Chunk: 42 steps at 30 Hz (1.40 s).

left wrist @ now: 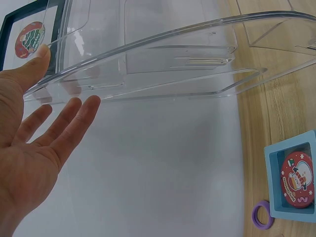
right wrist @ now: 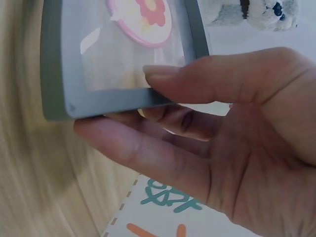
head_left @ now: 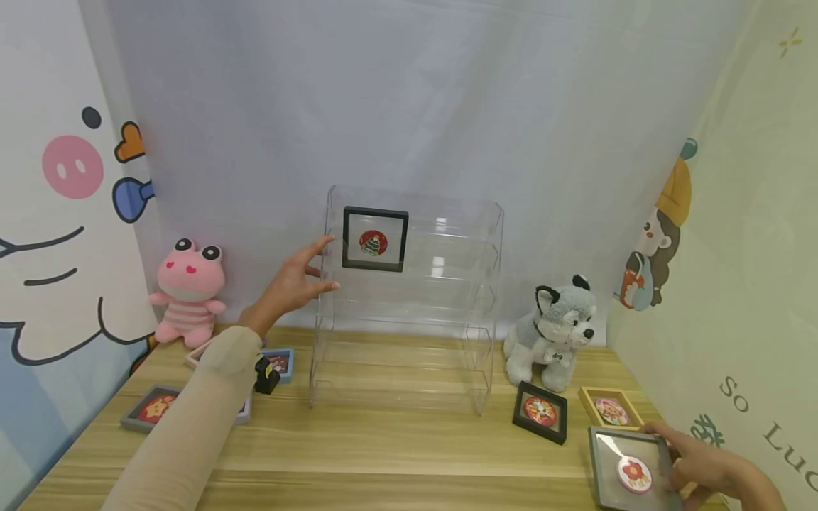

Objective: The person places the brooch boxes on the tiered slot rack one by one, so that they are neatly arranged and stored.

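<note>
A clear acrylic display rack with several tiers stands on the table. On its upper tier, at the left, leans a black-edged display frame holding a red round badge with a Christmas tree. My left hand is at the rack's left side, its fingers spread and fairly straight, thumb in front of the side panel and fingers beyond it. At the front right my right hand holds a grey display frame by one edge, thumb on the front and fingers behind. A pink badge with a red flower shows inside it.
Right of the rack sit a grey plush husky, a black frame and a yellow frame. To the left are a pink plush frog, a grey frame, a blue frame and a purple ring.
</note>
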Available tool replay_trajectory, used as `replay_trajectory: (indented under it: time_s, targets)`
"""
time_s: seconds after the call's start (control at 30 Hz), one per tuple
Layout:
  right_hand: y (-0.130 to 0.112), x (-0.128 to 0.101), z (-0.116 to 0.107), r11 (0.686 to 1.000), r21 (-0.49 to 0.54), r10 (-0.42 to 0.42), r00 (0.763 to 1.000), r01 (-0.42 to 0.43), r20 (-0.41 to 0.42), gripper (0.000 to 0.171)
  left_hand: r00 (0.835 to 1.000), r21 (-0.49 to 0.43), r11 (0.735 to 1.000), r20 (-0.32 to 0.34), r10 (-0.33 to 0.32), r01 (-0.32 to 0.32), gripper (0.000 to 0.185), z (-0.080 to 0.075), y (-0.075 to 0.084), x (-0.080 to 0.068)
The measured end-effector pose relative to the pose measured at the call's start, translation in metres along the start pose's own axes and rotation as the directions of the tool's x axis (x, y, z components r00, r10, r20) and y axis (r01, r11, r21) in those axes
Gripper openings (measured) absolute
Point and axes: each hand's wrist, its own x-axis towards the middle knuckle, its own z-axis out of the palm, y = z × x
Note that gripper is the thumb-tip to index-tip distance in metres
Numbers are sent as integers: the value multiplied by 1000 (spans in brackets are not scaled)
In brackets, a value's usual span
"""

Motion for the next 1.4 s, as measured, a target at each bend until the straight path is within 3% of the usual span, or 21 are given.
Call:
replay_trajectory:
  time_s: [0.17,0.33,0.5,0.73,0.9,1.13,1.4]
  targets:
    - [-11,-3,1,1000,5,13,1000,-13,-4,88,1000,5,1000,4,-10,10,84,0,-1,1]
    - [-23,-2,-3,991,16,-136,987,135,87,85,1000,-9,1000,6,-8,8,84,1,-1,1]
    - [-46,-3,-4,966,-37,-252,962,257,102,78,1000,-28,1000,14,-12,13,83,1,1,-1]
    - [-92,-7,-4,927,-123,-349,935,354,61,74,999,-22,999,19,-37,37,83,0,1,-1]
    - [-124,-7,-7,871,-202,-452,892,448,29,73,999,-19,999,21,-34,35,83,0,1,0]
    - [-164,3,-5,819,-301,-531,844,488,-76,73,999,2,1000,14,-31,31,83,1,-1,-1]
    - [-208,19,-5,743,-398,-632,760,539,-152,72,1000,3,1000,10,-23,23,84,1,-1,1]
